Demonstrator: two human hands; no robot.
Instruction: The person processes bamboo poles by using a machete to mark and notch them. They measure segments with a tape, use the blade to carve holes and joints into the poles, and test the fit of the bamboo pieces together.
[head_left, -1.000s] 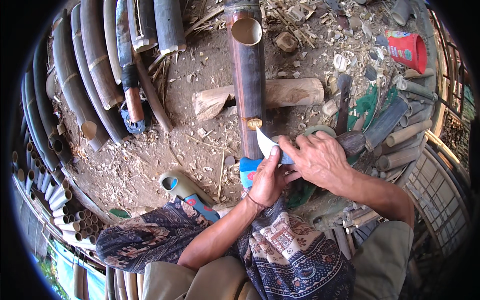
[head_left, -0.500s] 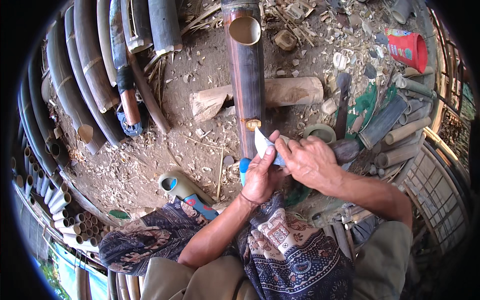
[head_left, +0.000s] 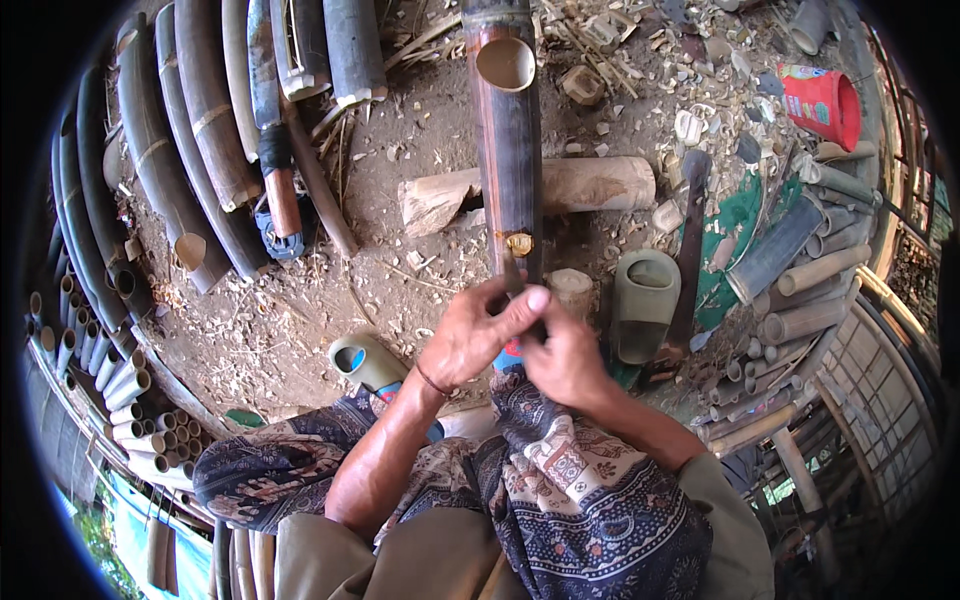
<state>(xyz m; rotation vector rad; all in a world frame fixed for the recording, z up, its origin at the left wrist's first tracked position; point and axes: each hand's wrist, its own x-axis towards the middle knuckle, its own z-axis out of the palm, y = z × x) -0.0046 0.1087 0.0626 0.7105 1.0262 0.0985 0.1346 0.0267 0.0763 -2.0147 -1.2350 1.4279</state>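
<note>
A dark bamboo pole [head_left: 508, 165] lies lengthwise in front of me, its middle resting across a pale log [head_left: 605, 185]. Near its close end is a small, freshly cut pale notch [head_left: 519, 244]; a large oval opening [head_left: 508, 65] shows farther up. A knife [head_left: 512, 272] is held with its narrow blade edge-on, the tip just short of the notch. My right hand [head_left: 572, 358] is closed round its handle, which the fingers hide. Closed against the knife from the left is my left hand [head_left: 466, 338], thumb lying across. A blue and red sock [head_left: 509, 352] shows below the hands.
Several bamboo poles [head_left: 215, 120] lie at the left beside a blade with a wooden handle [head_left: 285, 205]. An olive clog [head_left: 645, 305] stands right of my hands, near a long dark tool [head_left: 690, 240]. Farther right are bamboo pieces [head_left: 815, 315] and a red container [head_left: 820, 105]. Chips litter the ground.
The knife has turned from showing its broad pale face to edge-on. Both hands have shifted, the left one leftward and the right one down and closer in. The view has swung slightly left.
</note>
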